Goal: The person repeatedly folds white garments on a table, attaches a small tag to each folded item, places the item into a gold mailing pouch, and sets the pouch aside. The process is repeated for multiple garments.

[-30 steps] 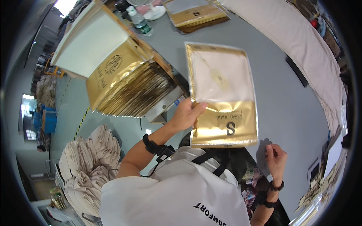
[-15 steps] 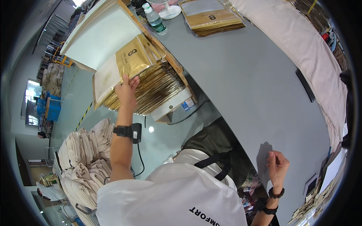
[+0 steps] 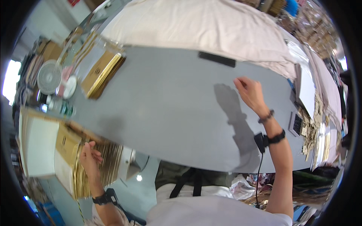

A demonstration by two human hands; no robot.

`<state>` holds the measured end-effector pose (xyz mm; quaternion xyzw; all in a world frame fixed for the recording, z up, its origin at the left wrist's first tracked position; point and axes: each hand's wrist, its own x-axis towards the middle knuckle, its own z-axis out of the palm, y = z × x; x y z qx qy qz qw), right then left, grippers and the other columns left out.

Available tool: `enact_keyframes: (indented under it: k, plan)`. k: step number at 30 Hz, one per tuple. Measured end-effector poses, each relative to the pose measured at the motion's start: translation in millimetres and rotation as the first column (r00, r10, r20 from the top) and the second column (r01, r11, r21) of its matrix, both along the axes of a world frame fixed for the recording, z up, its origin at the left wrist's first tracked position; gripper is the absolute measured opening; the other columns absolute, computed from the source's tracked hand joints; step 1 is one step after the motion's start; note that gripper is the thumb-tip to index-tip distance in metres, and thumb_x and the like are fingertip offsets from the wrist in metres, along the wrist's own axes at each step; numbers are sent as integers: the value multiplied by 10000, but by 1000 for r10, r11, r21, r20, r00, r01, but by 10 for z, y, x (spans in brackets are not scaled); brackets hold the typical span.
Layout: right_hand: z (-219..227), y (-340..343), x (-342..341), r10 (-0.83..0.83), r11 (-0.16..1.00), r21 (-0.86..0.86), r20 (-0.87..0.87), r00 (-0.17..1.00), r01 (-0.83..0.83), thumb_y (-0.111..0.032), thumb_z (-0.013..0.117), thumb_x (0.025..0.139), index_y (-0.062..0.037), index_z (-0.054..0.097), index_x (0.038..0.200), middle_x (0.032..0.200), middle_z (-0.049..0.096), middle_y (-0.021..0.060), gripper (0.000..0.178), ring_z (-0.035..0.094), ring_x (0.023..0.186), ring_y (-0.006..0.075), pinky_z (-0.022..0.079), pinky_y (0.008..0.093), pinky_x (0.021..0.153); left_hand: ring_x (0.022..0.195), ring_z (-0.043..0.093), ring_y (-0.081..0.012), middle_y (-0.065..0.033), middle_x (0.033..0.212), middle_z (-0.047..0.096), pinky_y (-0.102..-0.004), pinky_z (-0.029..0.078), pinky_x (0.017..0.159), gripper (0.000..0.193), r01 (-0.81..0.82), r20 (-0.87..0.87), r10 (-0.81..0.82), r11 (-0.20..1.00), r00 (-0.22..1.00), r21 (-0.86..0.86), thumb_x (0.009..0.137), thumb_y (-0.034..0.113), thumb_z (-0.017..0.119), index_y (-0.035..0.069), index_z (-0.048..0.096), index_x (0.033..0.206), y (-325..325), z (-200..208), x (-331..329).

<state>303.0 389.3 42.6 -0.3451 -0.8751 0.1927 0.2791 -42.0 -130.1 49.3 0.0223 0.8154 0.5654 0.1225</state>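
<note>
My left hand [image 3: 90, 157] is beside a tightly packed row of gold packages [image 3: 111, 162] in a white, wooden-edged box at the lower left. Its fingers are loosely bent and apart, and nothing shows in them. Whether the fingertips touch the packages cannot be made out. A flat gold package [image 3: 66, 145] lies on top, left of this hand. My right hand [image 3: 250, 94] hangs over the grey table [image 3: 169, 101], its fingers curled in and nothing visible in them. It casts a shadow on the tabletop.
Another stack of gold packages [image 3: 102, 73] lies at the table's far left, near a white fan [image 3: 49, 77] and a water bottle [image 3: 62, 106]. Pale cloth [image 3: 196, 26] covers the far edge, with a black bar [image 3: 217, 59] before it. Tags [image 3: 311, 132] clutter the right.
My view has swung right, bringing the table to the middle. My left hand has come off the top gold package. My right hand has moved forward over the table, still curled.
</note>
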Motion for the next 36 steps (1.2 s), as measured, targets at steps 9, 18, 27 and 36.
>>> enact_keyframes:
  k: [9, 18, 27, 36]
  plan:
    - [-365, 1665, -431, -236, 960, 139, -71, 969, 244, -183, 761, 895, -76, 776, 1008, 1126, 703, 157, 157, 644, 1104, 361, 549, 454, 927, 580, 623, -86, -44, 703, 694, -232, 477, 535, 294, 645, -120, -638, 764, 761, 29, 1115, 254, 583, 6, 729, 1177, 2338, 185, 70]
    - [-648, 1902, -355, -189, 965, 185, -3, 982, 186, -132, 740, 898, -40, 757, 927, 1097, 655, 169, 97, 603, 1071, 387, 517, 478, 944, 617, 636, -80, -44, 737, 708, -236, 505, 573, 297, 852, -86, -852, 521, 517, -39, 1104, 262, 607, 10, 753, 1164, 3809, 288, 537]
    - [-433, 2001, -359, -175, 978, 92, -125, 977, 187, -123, 632, 947, -59, 667, 972, 1037, 655, 183, 76, 617, 1047, 411, 494, 520, 896, 641, 628, -163, -105, 776, 714, -323, 513, 626, 265, 902, -336, -904, 355, 263, -247, 1071, 269, 633, 44, 758, 1138, 4898, 108, 1047]
    - [-74, 1962, -360, -118, 978, 129, -298, 947, 163, -108, 571, 1019, -41, 672, 1014, 1034, 670, 162, 122, 619, 1029, 385, 482, 496, 891, 920, 737, -298, -160, 1059, 798, -391, 568, 847, 241, 670, -567, -765, 596, 306, -443, 934, 216, 789, 53, 802, 1110, 6048, -335, 864]
